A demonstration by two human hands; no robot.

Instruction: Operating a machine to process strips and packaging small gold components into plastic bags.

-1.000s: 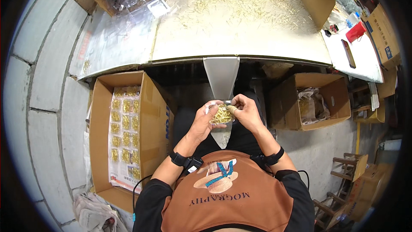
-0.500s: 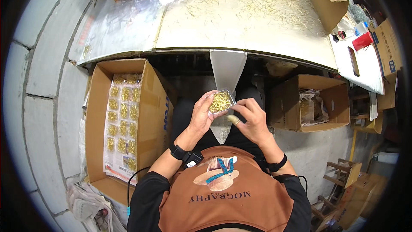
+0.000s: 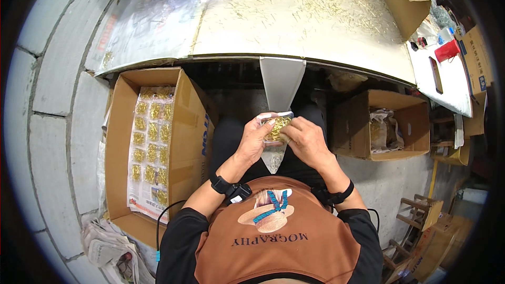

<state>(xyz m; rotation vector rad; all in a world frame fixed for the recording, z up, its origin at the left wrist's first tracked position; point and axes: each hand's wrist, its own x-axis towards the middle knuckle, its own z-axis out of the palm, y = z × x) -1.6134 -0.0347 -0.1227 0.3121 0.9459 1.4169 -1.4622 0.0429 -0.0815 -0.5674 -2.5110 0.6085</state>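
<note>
A small clear plastic box [image 3: 274, 132], filled with thin gold-coloured pieces [image 3: 277, 126], is sitting between the two hands, above the person's lap and short of the table's near edge. Its filled face is pointing up toward the head camera, and its far edge is running roughly left to right. The hands are covering both ends, so which way its long axis is lying cannot be told. The left hand [image 3: 252, 138] is clamping the box at its left side, the thumb lying over the top and the fingers wrapping around the far and outer side. The right hand [image 3: 305, 135] is touching the right side, its fingers curling in and bunching close together; whether they are pinching a piece cannot be told.

To the left, a tall cardboard box [image 3: 192, 147] is holding rows of similar filled boxes [image 3: 152, 131] on printed paper. To the right, another cardboard box [image 3: 350, 131] is holding crumpled wrapping [image 3: 380, 134]. Beyond the hands, the pale table [image 3: 236, 42] is bearing many scattered gold pieces [image 3: 310, 0].
</note>
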